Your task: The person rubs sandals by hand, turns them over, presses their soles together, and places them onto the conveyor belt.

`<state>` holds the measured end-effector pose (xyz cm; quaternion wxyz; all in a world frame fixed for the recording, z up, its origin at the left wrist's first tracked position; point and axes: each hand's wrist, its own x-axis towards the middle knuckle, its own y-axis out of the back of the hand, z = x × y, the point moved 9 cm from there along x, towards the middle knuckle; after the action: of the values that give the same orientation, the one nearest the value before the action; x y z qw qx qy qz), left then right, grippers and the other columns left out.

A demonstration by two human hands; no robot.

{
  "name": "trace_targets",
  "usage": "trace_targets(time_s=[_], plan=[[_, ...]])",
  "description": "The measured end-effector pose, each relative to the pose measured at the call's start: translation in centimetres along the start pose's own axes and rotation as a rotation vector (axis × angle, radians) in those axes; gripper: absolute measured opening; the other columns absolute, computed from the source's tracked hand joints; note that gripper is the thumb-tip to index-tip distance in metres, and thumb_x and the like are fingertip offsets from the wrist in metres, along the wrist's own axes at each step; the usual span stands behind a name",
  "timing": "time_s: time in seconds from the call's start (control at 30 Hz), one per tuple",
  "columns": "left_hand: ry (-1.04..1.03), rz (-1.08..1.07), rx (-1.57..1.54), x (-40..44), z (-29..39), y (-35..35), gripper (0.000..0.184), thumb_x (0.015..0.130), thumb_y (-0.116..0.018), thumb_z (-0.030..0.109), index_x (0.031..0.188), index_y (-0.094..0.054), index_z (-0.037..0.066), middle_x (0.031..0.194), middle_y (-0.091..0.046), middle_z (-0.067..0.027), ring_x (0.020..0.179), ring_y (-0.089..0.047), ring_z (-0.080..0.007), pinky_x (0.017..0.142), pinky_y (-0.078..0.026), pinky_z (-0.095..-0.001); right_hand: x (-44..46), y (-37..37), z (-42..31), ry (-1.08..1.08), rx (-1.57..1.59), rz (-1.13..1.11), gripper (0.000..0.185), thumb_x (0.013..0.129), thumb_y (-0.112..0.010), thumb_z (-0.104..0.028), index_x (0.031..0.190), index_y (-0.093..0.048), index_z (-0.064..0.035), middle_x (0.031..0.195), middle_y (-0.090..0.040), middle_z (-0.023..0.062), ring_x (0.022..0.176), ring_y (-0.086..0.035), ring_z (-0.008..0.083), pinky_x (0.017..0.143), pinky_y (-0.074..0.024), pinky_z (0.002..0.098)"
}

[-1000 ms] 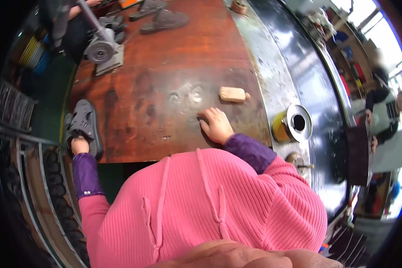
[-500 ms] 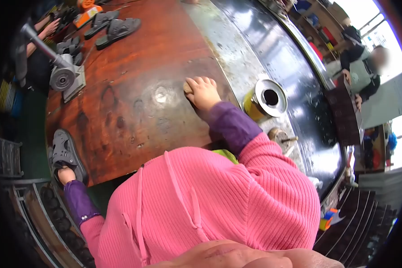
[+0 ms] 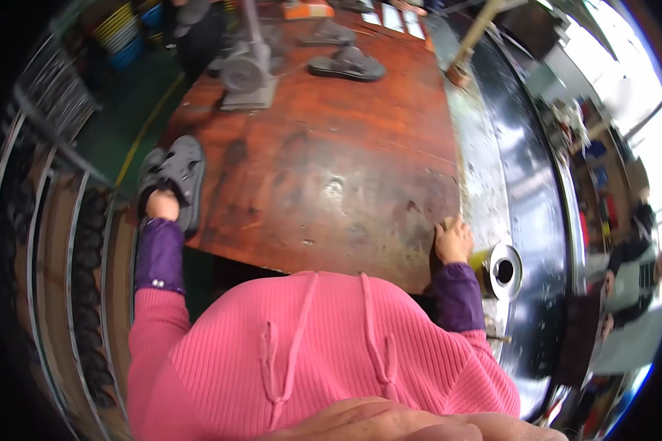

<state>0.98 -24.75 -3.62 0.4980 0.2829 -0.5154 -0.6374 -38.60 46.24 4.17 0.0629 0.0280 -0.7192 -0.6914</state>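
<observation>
At the table's left edge, my left hand (image 3: 163, 206) is closed at the heel openings of a pair of grey clogs (image 3: 189, 170) with holes in their uppers. Its fingertips are partly hidden in the shoes. My right hand (image 3: 454, 239) rests at the right edge of the wooden tabletop (image 3: 331, 162), fingers bent and closed. What lies under its fingers is hidden. Just beside the right wrist is a yellow can with a silver rim (image 3: 505, 272) and a dark opening.
Grey strap sandals (image 3: 347, 65) lie at the table's far side, near an orange object (image 3: 307, 9). A metal stand with a round base part (image 3: 244, 77) is at the far left. A shoe rack (image 3: 88, 279) stands at left. A shiny dark surface (image 3: 526, 154) runs along the right.
My view has turned left. My right hand has moved to the table's right edge near the can; the tan piece under it no longer shows. A second clog now shows at my left hand.
</observation>
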Motion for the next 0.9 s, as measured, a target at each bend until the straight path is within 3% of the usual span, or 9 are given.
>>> trace_targets(time_s=[0.1, 0.13, 0.23, 0.33, 0.4, 0.5, 0.8, 0.87, 0.9], plan=[[-0.064, -0.106, 0.021, -1.5, 4.4, 1.3, 0.037, 0.095, -0.048, 0.03, 0.103, -0.073, 0.004, 0.106, -0.07, -0.0242, 0.101, -0.066, -0.044, 0.088, -0.052, -0.0531, -1.6, 2.4, -1.9, 0.043, -0.013, 0.121, 0.075, 0.09, -0.066, -0.043, 0.146, -0.041, -0.0005, 0.145, -0.047, 0.0247, 0.136, -0.044, 0.039, 0.111, -0.0365, 0.047], [-0.375, -0.088, 0.194, -1.1, 6.9, -0.3, 0.034, 0.093, -0.05, 0.026, 0.102, -0.074, 0.005, 0.105, -0.071, -0.0223, 0.099, -0.068, -0.0407, 0.088, -0.053, -0.0511, -1.9, 2.9, -2.7, 0.122, 0.006, 0.183, 0.073, 0.09, -0.068, -0.039, 0.146, -0.041, -0.0008, 0.146, -0.047, 0.0245, 0.136, -0.043, 0.0384, 0.112, -0.0355, 0.0464], [0.004, -0.087, -0.082, -2.5, 8.5, 2.1, 0.034, 0.092, -0.051, 0.028, 0.106, -0.075, 0.008, 0.123, -0.068, -0.0152, 0.113, -0.063, -0.0344, 0.096, -0.052, -0.0448, -3.2, 3.1, -7.5, 0.389, 0.135, 0.185, 0.066, 0.092, -0.067, -0.033, 0.144, -0.043, -0.0002, 0.145, -0.045, 0.0251, 0.135, -0.043, 0.0403, 0.112, -0.035, 0.0468], [0.103, 0.263, -0.117, -1.1, 2.7, -0.5, 0.036, 0.094, -0.047, 0.024, 0.113, -0.074, 0.009, 0.129, -0.065, -0.018, 0.118, -0.062, -0.0344, 0.107, -0.044, -0.0435, -3.5, 0.6, -15.4, 0.674, 0.25, 0.187, 0.062, 0.093, -0.065, -0.029, 0.143, -0.044, 0.0003, 0.142, -0.046, 0.0234, 0.131, -0.045, 0.0427, 0.11, -0.0353, 0.0494], [0.182, 0.085, -0.244, -5.0, 3.5, 7.1, 0.034, 0.09, -0.054, 0.024, 0.103, -0.074, -0.001, 0.111, -0.068, -0.0275, 0.11, -0.064, -0.0397, 0.101, -0.047, -0.0464, -3.5, -1.9, -19.2, 0.789, 0.265, 0.119, 0.06, 0.095, -0.062, -0.031, 0.143, -0.044, -0.0004, 0.145, -0.045, 0.023, 0.133, -0.043, 0.0414, 0.112, -0.0341, 0.0492], [0.174, 0.182, -0.282, -5.4, 2.4, 6.8, 0.034, 0.091, -0.054, 0.024, 0.099, -0.075, -0.001, 0.104, -0.07, -0.0259, 0.106, -0.066, -0.0415, 0.099, -0.048, -0.0475, -6.1, -1.1, -22.0, 0.719, 0.214, 0.03, 0.056, 0.096, -0.056, -0.029, 0.143, -0.046, 0.0009, 0.151, -0.041, 0.0226, 0.141, -0.036, 0.0372, 0.117, -0.0248, 0.0479], [0.168, 0.134, -0.215, -5.6, 1.4, 7.1, 0.033, 0.089, -0.058, 0.026, 0.094, -0.075, -0.002, 0.103, -0.07, -0.0269, 0.103, -0.067, -0.0418, 0.097, -0.05, -0.0476, -5.1, -1.8, -22.7, 0.816, 0.247, 0.108, 0.053, 0.096, -0.059, -0.031, 0.14, -0.05, -0.0023, 0.147, -0.046, 0.0215, 0.137, -0.041, 0.0384, 0.114, -0.0319, 0.0484], [0.176, 0.06, -0.171, -5.5, 1.7, 7.2, 0.036, 0.091, -0.048, 0.02, 0.103, -0.075, 0.0, 0.11, -0.069, -0.027, 0.107, -0.066, -0.0414, 0.101, -0.049, -0.0474, -5.1, -1.7, -22.6, 0.8, 0.247, 0.105, 0.053, 0.096, -0.06, -0.031, 0.139, -0.051, -0.0024, 0.147, -0.046, 0.0212, 0.137, -0.041, 0.0382, 0.114, -0.0313, 0.0484], [0.183, 0.056, -0.183, -5.5, 1.7, 7.2, 0.034, 0.09, -0.05, 0.019, 0.102, -0.075, 0.0, 0.109, -0.069, -0.0269, 0.107, -0.066, -0.0413, 0.1, -0.049, -0.0473, -5.0, -1.7, -22.6, 0.793, 0.254, 0.102, 0.053, 0.096, -0.06, -0.031, 0.139, -0.051, -0.0024, 0.147, -0.046, 0.0211, 0.137, -0.041, 0.0382, 0.114, -0.0312, 0.0484]])
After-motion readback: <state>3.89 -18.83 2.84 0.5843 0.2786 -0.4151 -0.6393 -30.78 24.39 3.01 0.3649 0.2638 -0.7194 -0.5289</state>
